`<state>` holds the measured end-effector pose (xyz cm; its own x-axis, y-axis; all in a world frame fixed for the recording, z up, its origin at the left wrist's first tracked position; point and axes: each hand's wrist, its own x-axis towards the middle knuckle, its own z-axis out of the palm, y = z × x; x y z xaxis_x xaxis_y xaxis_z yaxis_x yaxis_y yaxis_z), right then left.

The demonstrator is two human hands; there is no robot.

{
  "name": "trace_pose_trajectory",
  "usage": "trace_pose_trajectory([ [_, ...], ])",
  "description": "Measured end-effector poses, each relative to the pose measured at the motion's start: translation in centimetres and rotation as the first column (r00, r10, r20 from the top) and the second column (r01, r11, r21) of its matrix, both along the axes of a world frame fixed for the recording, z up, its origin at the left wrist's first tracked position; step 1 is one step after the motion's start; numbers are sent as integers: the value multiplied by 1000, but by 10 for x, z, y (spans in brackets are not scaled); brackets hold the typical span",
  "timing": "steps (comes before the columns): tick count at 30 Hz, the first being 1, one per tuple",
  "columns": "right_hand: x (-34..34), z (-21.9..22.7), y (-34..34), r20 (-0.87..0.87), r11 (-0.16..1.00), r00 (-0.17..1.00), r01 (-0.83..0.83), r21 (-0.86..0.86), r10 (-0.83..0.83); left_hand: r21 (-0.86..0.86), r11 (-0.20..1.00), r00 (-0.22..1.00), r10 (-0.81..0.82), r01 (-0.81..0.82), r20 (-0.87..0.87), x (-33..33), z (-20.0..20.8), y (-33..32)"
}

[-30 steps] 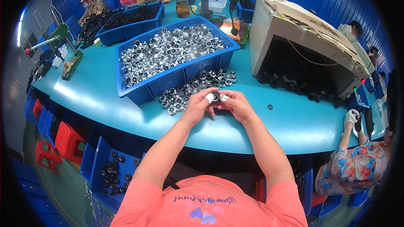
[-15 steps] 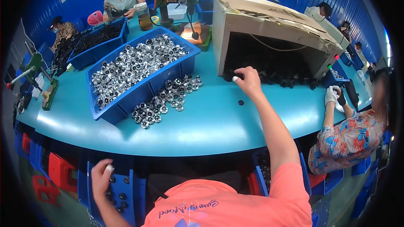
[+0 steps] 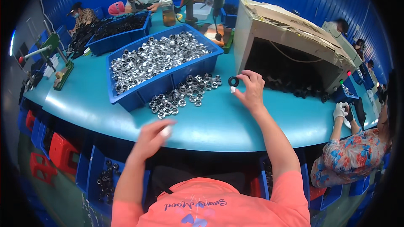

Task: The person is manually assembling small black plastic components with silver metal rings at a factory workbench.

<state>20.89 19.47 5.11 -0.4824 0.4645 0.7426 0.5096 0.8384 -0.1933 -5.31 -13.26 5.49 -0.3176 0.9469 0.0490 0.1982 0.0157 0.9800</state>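
A person in an orange shirt sits at a curved teal desk (image 3: 219, 126), seen from above. The right hand (image 3: 251, 89) is raised over the desk with thumb and fingers pinched together on a small black ring (image 3: 233, 81), held at the fingertips with its open face toward the camera. The ring is up in the air, not resting on the desk, just right of a loose heap of shiny metal parts (image 3: 185, 94) lying in front of a blue bin (image 3: 168, 80) full of the same. The left hand (image 3: 153, 136) hovers at the near desk edge, fingers loosely curled and empty as far as can be seen, with a white tip on one finger. The heap lies ahead of the left hand and slightly right; the right hand is nearer to it. A pale machine housing (image 3: 290, 38) stands behind the right hand.
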Motion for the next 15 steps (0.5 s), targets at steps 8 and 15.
trace_pose_trajectory([
  [8, -43, 17, -72, -94, 903, 927, -376, -208, 364, 220, 961, 627, -276, 168, 728, 46, -30, 156],
  [15, -59, -45, 5, -123, 865, 983, -176, -470, 133, 257, 956, 558, -292, 143, 777, 36, -47, 165],
])
